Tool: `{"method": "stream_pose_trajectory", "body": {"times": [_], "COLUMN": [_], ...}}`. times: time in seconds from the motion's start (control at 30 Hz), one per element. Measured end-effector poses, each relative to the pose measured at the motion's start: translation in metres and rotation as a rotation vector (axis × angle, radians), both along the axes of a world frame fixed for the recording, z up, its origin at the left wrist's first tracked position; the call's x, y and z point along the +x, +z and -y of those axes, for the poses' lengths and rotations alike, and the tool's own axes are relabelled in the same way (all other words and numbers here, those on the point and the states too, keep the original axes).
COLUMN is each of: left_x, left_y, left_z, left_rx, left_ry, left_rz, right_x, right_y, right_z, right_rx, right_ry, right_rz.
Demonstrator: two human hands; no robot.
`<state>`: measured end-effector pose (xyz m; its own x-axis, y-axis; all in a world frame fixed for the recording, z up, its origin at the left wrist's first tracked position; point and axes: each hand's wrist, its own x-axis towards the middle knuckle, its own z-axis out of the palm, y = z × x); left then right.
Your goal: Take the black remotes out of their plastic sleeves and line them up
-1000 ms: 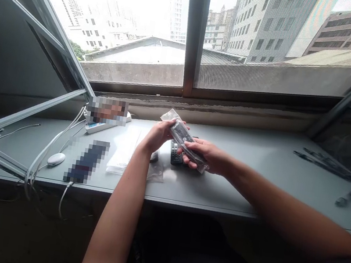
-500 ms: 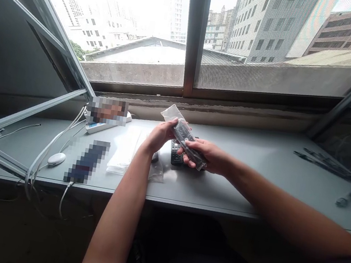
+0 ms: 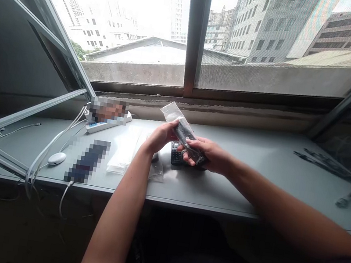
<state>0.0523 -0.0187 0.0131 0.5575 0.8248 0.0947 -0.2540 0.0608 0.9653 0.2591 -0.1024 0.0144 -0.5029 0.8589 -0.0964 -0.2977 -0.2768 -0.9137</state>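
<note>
Both my hands hold a dark remote control inside a clear plastic bag [image 3: 180,129] just above the grey ledge [image 3: 256,171]. My left hand [image 3: 160,137] grips the bag's upper part, whose empty end sticks up and to the left. My right hand [image 3: 209,155] is closed round its lower end. A second black remote [image 3: 176,154] with buttons lies on the ledge right below my hands.
More clear plastic bags [image 3: 123,152] lie left of my hands. Further left are a blurred dark flat object [image 3: 87,161], a white oval device [image 3: 56,158], white cables [image 3: 47,151] and a power strip [image 3: 106,125]. Dark thin tools [image 3: 333,167] lie at the far right.
The bagged remote has been pushed up a little in my hands, so the bag's lower end no longer sticks out below my right hand. The hands stay in place.
</note>
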Motion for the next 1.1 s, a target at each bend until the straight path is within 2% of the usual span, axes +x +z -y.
{"method": "stream_pose_trajectory", "body": {"times": [0.3,0.63,0.87,0.97,1.03,1.1], "left_x": [-0.003,-0.004,-0.003,-0.002,-0.005,-0.010], "left_y": [-0.002,0.002,-0.004,-0.004,-0.003,-0.003], "left_z": [-0.003,-0.003,-0.003,-0.007,-0.013,-0.020], "left_rx": [0.009,0.102,0.018,0.031,0.033,-0.013], "left_ry": [-0.012,0.128,0.027,0.112,0.248,0.439], "left_rz": [0.026,0.069,-0.008,0.069,0.180,0.290], "right_x": [-0.001,-0.002,0.000,0.002,0.004,0.006], "right_y": [0.002,0.004,0.002,0.000,-0.001,-0.002], "right_z": [0.001,0.004,0.002,0.000,-0.002,-0.004], "right_rx": [0.002,0.017,0.034,0.065,0.066,0.050], "right_ry": [0.036,0.053,0.054,0.088,0.092,0.064], "right_rz": [0.003,0.038,0.074,0.107,0.102,0.081]}}
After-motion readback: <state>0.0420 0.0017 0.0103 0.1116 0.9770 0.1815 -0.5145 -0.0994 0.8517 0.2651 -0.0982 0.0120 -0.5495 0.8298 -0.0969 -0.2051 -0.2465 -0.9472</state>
